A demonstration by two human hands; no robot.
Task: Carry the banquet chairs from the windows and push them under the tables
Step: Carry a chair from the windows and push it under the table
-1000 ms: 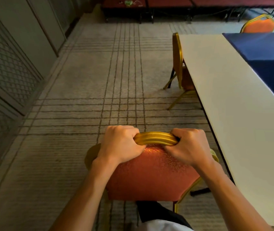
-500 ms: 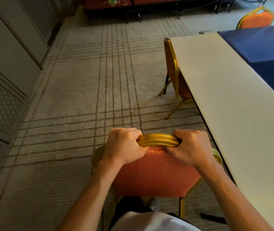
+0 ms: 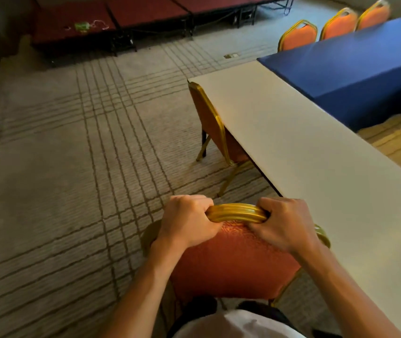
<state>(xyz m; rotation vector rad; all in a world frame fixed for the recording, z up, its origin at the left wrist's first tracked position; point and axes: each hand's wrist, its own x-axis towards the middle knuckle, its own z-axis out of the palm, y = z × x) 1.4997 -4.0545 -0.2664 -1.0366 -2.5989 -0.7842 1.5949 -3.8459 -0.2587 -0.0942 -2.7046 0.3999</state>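
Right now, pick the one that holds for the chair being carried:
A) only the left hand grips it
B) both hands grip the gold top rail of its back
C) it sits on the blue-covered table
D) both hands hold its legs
B: the left hand and the right hand each curl round the gold top rail of the carried chair.

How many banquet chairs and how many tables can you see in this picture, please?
Orange-cushioned, gold-framed banquet chairs: 5 (nearest chair, tucked chair, three far chairs)
Tables: 2 (bare white table, blue-clothed table)
Total: 7
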